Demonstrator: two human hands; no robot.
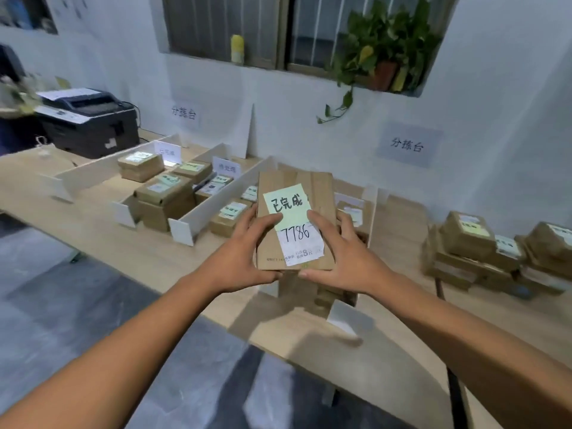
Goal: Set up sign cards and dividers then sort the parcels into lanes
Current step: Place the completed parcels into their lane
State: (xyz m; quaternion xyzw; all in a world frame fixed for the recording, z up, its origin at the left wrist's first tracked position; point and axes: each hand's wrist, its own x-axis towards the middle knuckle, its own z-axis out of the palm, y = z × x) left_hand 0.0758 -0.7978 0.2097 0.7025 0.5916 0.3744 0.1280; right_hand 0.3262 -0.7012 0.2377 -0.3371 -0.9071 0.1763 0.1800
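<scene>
On the parcel (322,193) I hold, a green note (288,207) reads 已完成; the white label (301,247) below it says 7786 and 8元. The left wall sign (183,113) and the right wall sign (407,144) both read 分拣台.

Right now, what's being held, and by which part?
A cardboard parcel, by its near end: left hand on its left side, right hand on its right side, thumbs at the bottom edge.
</scene>
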